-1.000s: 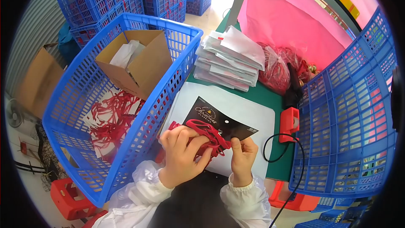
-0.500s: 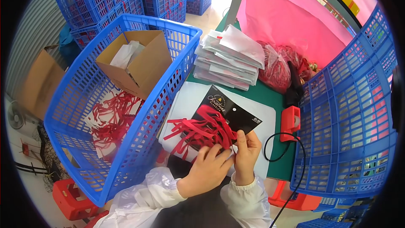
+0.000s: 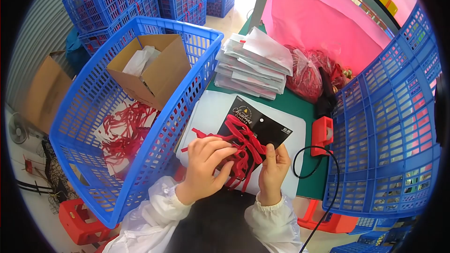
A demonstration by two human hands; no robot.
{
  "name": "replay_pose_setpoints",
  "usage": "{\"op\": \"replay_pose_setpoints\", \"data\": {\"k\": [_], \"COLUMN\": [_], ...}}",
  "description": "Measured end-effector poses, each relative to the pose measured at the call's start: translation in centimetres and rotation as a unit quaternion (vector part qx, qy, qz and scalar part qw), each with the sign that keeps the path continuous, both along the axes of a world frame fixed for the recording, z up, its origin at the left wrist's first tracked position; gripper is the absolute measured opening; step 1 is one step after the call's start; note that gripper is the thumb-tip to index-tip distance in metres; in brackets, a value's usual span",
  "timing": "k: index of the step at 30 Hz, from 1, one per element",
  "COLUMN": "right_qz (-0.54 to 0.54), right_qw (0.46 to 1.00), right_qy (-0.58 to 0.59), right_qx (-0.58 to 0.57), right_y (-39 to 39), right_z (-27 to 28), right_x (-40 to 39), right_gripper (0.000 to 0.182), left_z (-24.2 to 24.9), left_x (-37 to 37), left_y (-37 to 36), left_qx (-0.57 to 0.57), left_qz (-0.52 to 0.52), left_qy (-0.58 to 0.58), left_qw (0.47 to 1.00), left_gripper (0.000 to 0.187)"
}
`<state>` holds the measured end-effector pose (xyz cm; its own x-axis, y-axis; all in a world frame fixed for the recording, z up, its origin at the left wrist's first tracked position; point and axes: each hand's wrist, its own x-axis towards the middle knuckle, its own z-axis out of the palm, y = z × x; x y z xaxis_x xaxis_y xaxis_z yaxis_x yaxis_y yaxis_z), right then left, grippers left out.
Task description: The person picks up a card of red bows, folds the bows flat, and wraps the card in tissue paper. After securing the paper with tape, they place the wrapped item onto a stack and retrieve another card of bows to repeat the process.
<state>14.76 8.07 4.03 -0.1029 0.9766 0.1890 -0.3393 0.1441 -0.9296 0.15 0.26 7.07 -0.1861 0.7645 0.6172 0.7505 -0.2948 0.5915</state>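
A black printed card (image 3: 272, 130) with gold and white "Christmas Classics" lettering lies tilted above a white pad. Red ribbon bows (image 3: 243, 147) with loose tails are bunched across its front. My right hand (image 3: 274, 171) pinches the card's lower right edge between thumb and fingers. At the left of the bows, my left hand (image 3: 206, 166) has its fingers curved over the ribbon tails, with the thumb apart from them. Its fingertips touch or nearly touch the ribbon, and some tails pass behind the hand.
A blue basket (image 3: 136, 197) at left holds red ribbon pieces (image 3: 124, 133) and a cardboard box (image 3: 164, 75). White packets (image 3: 255, 65) are stacked behind the white pad (image 3: 293, 159). Bagged red items (image 3: 304, 79), a red tape dispenser (image 3: 322, 136), a black cable and another blue basket (image 3: 375, 159) stand at right.
My left hand has moved left and up from the card's lower edge, its fingers spreading from the thumb. The ribbon bows have shifted and look less bunched. My right hand keeps its hold.
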Motion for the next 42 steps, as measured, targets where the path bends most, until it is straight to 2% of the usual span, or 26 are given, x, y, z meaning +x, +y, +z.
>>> {"op": "replay_pose_setpoints", "data": {"k": [8,12,16,19,23,28,36,39,42], "right_qz": [0.005,0.0,0.011,0.045,0.06,0.073,0.098,0.094,0.092], "right_qw": [0.999,0.995,0.997,0.997,0.996,0.99,0.989,0.986,0.983], "right_qy": [0.038,0.083,0.067,0.051,0.054,0.087,0.093,0.106,0.116], "right_qx": [-0.021,-0.052,-0.039,-0.024,-0.025,-0.08,-0.065,-0.092,-0.109], "right_y": [0.1,0.6,0.5,0.1,0.0,0.1,0.4,0.4,0.5], "right_z": [0.2,-0.5,-0.7,-1.1,-1.0,-1.1,-2.0,-2.1,-1.6], "right_x": [0.2,0.7,0.6,0.6,0.6,0.7,0.7,0.9,0.8], "right_gripper": [0.016,0.017,0.016,0.02,0.023,0.023,0.023,0.023,0.024], "left_z": [-2.7,-3.5,-2.2,-1.1,-1.5,-1.1,-1.6,-2.1,-2.1], "left_x": [-0.5,-2.6,-2.7,-1.7,-1.4,-2.0,-2.5,-2.6,-3.2], "left_y": [0.3,-0.6,-0.6,0.7,2.5,2.2,2.2,2.1,2.2], "left_qx": [-0.015,-0.096,-0.039,0.037,0.04,-0.025,-0.057,-0.092,-0.076], "left_qz": [0.037,0.056,0.096,0.034,0.035,-0.008,0.014,-0.009,-0.081], "left_qy": [0.115,0.097,0.058,0.036,0.096,0.04,0.002,-0.035,-0.035], "left_qw": [0.993,0.989,0.993,0.998,0.994,0.999,0.998,0.995,0.993], "left_gripper": [0.013,0.012,0.011,0.015,0.023,0.018,0.009,0.01,0.013]}}
